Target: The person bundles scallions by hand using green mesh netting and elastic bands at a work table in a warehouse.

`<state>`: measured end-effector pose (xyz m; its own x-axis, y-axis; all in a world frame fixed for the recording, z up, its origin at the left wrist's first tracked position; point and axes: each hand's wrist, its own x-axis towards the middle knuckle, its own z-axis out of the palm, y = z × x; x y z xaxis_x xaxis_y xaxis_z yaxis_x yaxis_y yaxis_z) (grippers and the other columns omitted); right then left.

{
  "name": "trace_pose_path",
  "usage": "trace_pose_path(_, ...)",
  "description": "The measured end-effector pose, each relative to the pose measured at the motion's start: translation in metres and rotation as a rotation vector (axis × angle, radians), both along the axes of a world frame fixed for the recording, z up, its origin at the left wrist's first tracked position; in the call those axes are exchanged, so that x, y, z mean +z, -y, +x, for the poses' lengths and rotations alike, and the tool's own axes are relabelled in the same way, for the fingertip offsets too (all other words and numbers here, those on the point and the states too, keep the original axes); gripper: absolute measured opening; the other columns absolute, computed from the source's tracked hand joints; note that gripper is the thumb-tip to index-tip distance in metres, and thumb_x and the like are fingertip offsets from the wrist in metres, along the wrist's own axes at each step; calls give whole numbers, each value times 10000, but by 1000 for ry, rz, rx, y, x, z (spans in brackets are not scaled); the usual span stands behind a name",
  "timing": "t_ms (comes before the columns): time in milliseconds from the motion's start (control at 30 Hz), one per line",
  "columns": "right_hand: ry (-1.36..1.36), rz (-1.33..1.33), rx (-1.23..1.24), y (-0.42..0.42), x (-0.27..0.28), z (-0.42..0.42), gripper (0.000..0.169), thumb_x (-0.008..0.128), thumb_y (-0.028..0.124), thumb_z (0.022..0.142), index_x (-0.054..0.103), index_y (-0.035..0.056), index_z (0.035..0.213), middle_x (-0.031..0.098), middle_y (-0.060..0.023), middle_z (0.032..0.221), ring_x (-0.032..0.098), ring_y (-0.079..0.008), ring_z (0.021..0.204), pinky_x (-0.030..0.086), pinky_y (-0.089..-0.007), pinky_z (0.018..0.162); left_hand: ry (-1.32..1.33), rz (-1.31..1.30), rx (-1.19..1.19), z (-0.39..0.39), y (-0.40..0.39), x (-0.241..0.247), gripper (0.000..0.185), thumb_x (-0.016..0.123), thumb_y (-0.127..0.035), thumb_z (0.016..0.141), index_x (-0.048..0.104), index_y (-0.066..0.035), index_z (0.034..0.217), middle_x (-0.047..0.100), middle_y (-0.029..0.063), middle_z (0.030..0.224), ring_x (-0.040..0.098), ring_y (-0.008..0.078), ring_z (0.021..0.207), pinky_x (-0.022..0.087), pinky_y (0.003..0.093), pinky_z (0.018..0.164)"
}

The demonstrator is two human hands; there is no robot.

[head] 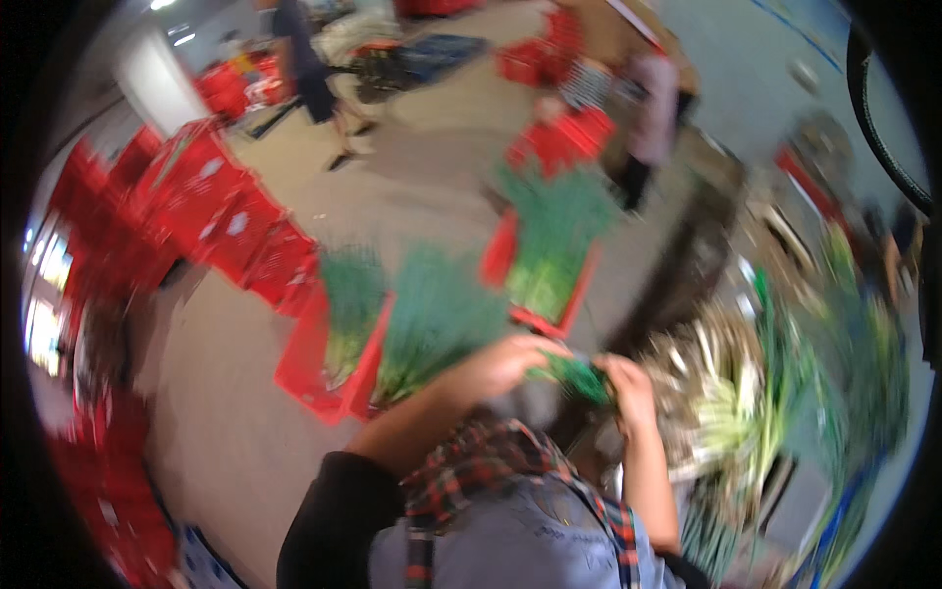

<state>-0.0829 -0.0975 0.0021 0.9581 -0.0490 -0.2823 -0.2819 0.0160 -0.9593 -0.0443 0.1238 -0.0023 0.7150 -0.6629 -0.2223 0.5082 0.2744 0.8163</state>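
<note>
In front of my chest, my left hand [515,361] and my right hand [625,379] hold a small tangle of green strands [581,375] between them. Motion blur hides whether these are leaves or ties. Just beyond, a red plastic crate holds upright green onions [548,272]. Left of my forearm, more green onions [434,309] stand packed beside a red crate [302,375]. To the right of my right hand lies a heap of green onions with pale stalks and roots [725,397].
Stacked red crates [213,213] run along the left. A person in dark clothes [305,66] is on the floor at the upper left. Another person in a pale top [651,110] is near a red crate [563,140] ahead. Loose green leaves [868,368] spread at the right.
</note>
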Motion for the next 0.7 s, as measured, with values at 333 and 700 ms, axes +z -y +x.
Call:
trace_pose_path(333,263,-171,103,-17,-59,13,64,572,68,816,605,15,830,466,54,559,371,-13,478,287,-165,429,-349,-112,631,-11,-12,-33,162,388,35,737,538,-26,737,517,93,751,540,237,709,510,403,647)
trace_pose_path(700,-111,177,89,-74,-41,34,234,471,253,908,555,77,780,388,43,498,329,-61,351,239,-213,322,578,1153,228,-19,-21,-7,436,654,-452,692,533,-101,921,586,108,724,579,257,688,421,357,590)
